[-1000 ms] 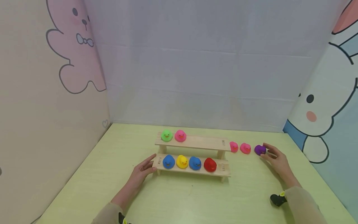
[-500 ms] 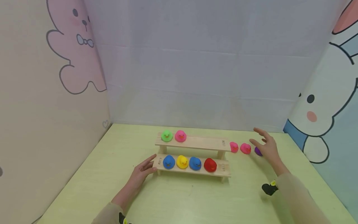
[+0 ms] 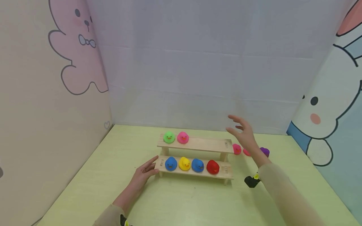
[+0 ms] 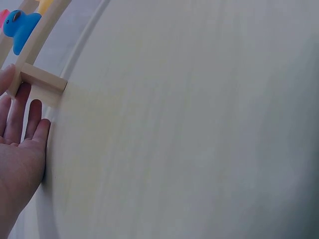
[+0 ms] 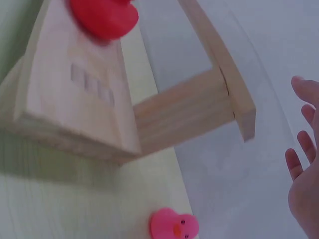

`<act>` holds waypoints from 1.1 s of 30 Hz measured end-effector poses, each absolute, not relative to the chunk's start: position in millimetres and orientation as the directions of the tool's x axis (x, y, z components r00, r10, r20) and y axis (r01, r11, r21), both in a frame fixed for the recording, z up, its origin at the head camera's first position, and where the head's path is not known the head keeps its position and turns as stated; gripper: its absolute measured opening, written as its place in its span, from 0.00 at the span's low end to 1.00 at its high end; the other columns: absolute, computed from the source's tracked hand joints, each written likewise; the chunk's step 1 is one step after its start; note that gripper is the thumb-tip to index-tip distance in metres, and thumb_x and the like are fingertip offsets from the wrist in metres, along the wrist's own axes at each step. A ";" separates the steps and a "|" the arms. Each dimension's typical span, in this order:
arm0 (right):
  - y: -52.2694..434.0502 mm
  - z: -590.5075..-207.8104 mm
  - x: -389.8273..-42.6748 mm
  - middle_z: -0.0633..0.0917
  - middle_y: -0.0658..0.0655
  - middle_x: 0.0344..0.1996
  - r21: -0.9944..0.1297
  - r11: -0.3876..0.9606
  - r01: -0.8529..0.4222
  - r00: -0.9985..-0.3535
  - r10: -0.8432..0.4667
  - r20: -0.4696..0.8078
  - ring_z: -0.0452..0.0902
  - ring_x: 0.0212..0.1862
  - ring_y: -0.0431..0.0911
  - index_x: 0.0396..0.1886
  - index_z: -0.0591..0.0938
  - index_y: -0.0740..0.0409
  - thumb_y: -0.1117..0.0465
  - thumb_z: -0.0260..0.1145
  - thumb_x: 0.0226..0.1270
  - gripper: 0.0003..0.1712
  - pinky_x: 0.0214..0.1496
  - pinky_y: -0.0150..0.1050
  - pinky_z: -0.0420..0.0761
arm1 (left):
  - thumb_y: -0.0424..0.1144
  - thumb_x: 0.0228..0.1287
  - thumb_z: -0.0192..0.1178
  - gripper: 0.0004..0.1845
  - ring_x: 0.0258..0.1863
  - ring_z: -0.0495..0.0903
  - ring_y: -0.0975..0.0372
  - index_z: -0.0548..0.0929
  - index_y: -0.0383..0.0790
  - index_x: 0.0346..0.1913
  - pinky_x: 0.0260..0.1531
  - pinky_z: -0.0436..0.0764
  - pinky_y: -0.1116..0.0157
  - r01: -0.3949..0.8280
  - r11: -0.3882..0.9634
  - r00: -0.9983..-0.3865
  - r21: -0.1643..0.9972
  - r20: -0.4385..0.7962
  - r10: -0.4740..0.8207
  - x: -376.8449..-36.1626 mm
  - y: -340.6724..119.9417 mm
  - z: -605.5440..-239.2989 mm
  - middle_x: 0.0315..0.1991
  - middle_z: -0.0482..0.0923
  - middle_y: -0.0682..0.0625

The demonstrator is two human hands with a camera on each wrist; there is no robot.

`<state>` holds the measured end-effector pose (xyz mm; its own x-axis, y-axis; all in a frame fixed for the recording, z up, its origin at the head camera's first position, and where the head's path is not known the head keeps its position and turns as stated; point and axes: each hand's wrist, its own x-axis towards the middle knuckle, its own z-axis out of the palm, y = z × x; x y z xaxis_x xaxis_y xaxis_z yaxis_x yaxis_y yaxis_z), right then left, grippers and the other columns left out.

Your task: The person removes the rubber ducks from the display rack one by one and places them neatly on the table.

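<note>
A two-tier wooden shelf (image 3: 198,145) stands on the green table. Its upper board carries a green duck (image 3: 169,137) and a pink duck (image 3: 183,137). On the lower board sit a blue duck (image 3: 171,163), a yellow duck (image 3: 184,163), another blue duck (image 3: 197,165) and a red duck (image 3: 212,166). My left hand (image 3: 147,169) rests flat on the table, fingers touching the lower board's left end (image 4: 42,82). My right hand (image 3: 240,128) hovers empty above the shelf's right end, fingers spread. Beneath it lie a pink duck (image 3: 236,149) and a purple duck (image 3: 264,152).
A second pink duck (image 3: 246,153) lies half hidden behind my right wrist. Cartoon-printed walls close in the table on the left, back and right. Bare table surface (image 3: 183,201) stretches in front of the shelf.
My right hand has lifted off the purple duck and swung up and left to above the shelf's right end. The purple duck stays on the table. My left hand has not moved.
</note>
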<state>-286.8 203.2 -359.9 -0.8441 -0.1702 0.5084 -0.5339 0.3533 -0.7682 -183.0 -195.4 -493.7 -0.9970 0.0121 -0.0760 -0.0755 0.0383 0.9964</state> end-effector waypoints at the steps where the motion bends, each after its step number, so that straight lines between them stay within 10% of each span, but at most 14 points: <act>1: 196.6 -357.1 -286.5 0.72 0.65 0.61 -0.770 0.337 -0.542 -0.840 -0.180 0.512 0.63 0.61 0.57 0.63 0.70 0.65 0.69 0.65 0.60 0.29 0.60 0.59 0.64 | 0.40 0.58 0.64 0.32 0.57 0.73 0.59 0.69 0.52 0.66 0.64 0.58 0.48 -0.074 0.042 -0.997 0.996 -0.075 0.013 -183.1 -195.3 -493.6 0.56 0.76 0.45; 23: 82.8 -363.0 -282.7 0.75 0.61 0.58 -0.791 0.165 -0.589 -0.776 -0.389 0.497 0.67 0.57 0.55 0.62 0.72 0.61 0.65 0.66 0.60 0.28 0.56 0.61 0.69 | 0.40 0.58 0.64 0.30 0.60 0.71 0.56 0.71 0.57 0.64 0.65 0.56 0.49 -0.092 0.009 -0.996 0.996 -0.092 0.016 -182.7 -196.3 -493.5 0.57 0.76 0.46; 33: 73.2 -392.4 -300.6 0.75 0.55 0.58 -0.833 0.206 -0.513 -0.789 -0.495 0.364 0.68 0.58 0.56 0.60 0.74 0.52 0.59 0.67 0.61 0.26 0.56 0.47 0.73 | 0.40 0.56 0.65 0.31 0.60 0.71 0.57 0.71 0.57 0.64 0.65 0.56 0.49 -0.101 0.001 -0.995 0.995 -0.101 0.013 -183.2 -196.1 -493.3 0.57 0.76 0.46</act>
<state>-300.6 73.2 -392.4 -0.7893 -0.4948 0.3637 -0.5129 0.2056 -0.8335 -183.2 -196.1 -493.3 -0.9948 0.0126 -0.1009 -0.1009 0.0007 0.9949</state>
